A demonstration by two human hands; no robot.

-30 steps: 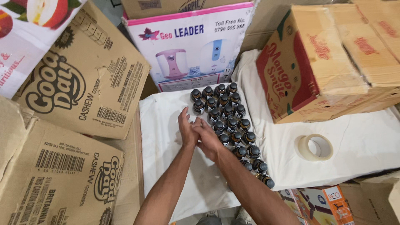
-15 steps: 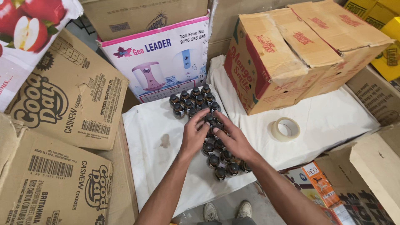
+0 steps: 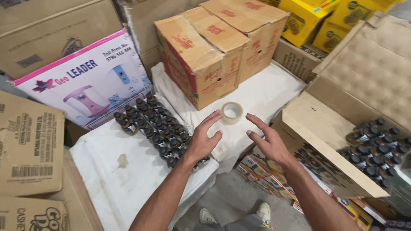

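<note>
Your left hand (image 3: 204, 139) and right hand (image 3: 265, 139) hover open and empty, fingers spread, just before the tape roll (image 3: 232, 112) on the white tabletop (image 3: 128, 171), bottles (image 3: 156, 126) at left.

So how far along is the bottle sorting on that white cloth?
Done: a block of small dark-capped bottles stands in neat rows on the white cloth. In hand: nothing; the left hand and right hand hover open near the tape roll. Left: more bottles sit in the open carton on the right.
</note>
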